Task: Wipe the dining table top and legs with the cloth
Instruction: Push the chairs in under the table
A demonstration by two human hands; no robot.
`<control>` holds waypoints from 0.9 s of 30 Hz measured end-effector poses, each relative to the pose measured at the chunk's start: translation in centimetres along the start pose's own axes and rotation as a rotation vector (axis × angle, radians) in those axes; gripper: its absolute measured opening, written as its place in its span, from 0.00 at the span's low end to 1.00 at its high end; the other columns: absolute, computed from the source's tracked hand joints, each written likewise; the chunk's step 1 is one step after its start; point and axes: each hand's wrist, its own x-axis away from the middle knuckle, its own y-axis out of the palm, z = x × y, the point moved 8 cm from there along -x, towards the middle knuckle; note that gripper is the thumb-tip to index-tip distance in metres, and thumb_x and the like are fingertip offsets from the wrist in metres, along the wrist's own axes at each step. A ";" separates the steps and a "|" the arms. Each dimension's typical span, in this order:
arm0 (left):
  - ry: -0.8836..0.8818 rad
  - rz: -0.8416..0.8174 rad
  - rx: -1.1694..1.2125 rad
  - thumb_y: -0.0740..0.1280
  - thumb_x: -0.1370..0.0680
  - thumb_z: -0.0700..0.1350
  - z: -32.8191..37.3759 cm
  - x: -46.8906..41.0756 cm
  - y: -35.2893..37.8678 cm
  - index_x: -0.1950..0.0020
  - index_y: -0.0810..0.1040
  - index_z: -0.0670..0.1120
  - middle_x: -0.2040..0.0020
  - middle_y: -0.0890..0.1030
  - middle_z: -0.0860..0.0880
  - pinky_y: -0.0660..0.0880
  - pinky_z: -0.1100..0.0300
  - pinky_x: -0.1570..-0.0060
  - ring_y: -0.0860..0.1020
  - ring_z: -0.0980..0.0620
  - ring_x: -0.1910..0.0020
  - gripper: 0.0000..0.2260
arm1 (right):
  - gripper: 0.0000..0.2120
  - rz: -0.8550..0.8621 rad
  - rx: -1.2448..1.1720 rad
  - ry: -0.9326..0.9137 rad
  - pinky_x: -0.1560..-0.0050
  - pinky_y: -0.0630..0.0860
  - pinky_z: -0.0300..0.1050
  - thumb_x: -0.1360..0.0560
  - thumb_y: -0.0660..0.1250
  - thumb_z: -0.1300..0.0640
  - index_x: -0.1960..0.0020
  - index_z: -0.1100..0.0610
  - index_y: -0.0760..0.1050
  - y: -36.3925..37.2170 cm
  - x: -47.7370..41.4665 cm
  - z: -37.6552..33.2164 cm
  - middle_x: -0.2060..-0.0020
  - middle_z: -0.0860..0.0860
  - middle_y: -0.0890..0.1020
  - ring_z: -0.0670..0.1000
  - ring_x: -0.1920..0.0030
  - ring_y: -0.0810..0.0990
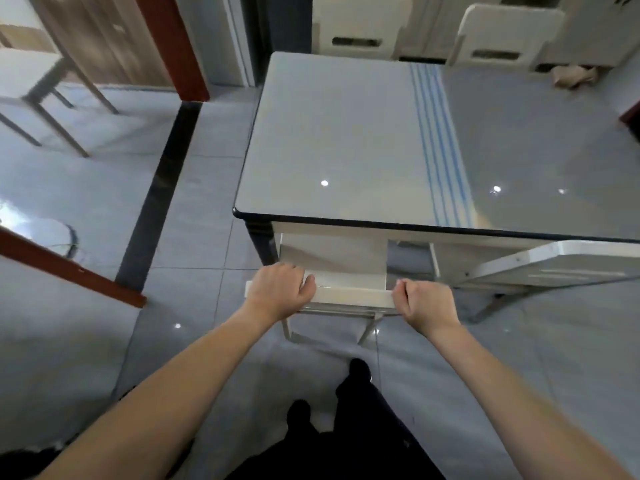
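Note:
The dining table [332, 133] has a glossy grey top with a black rim and blue stripes down its right half. A dark table leg [260, 244] shows under its near left corner. A white chair [349, 294] is tucked at the near side. My left hand [280, 289] grips the left end of the chair's backrest top. My right hand [426, 299] grips its right end. No cloth is in view.
A second white chair [554, 261] leans under the table at the right. Two more white chairs [360, 26] stand at the far side. A crumpled beige thing [573, 76] lies at the table's far right. Wooden furniture legs [52, 109] and a red-brown post [173, 46] stand to the left.

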 end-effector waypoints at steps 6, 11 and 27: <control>0.030 0.019 -0.022 0.48 0.25 0.56 -3.0 -1.9 -0.8 0.66 0.72 0.45 0.64 0.77 0.47 0.64 0.57 0.68 0.76 0.45 0.65 0.21 | 0.23 -0.016 0.027 0.071 0.75 0.57 0.40 0.27 0.50 0.51 0.75 0.59 0.71 0.2 -1.7 -2.0 0.81 0.57 0.74 0.62 0.80 0.73; 0.036 0.035 -0.016 0.51 0.24 0.55 -5.6 -3.9 -1.5 0.65 0.71 0.46 0.64 0.77 0.49 0.62 0.57 0.69 0.75 0.46 0.64 0.18 | 0.21 -0.042 -0.030 0.060 0.74 0.57 0.40 0.27 0.45 0.50 0.74 0.56 0.63 0.2 -3.6 -3.9 0.81 0.57 0.75 0.62 0.79 0.73; -0.048 0.016 -0.005 0.52 0.23 0.53 -4.3 -11.2 -1.6 0.66 0.74 0.44 0.66 0.76 0.48 0.72 0.56 0.67 0.75 0.46 0.66 0.20 | 0.27 -0.071 0.012 0.083 0.70 0.61 0.44 0.32 0.38 0.46 0.71 0.57 0.72 0.1 -11.5 0.8 0.72 0.60 0.80 0.64 0.69 0.78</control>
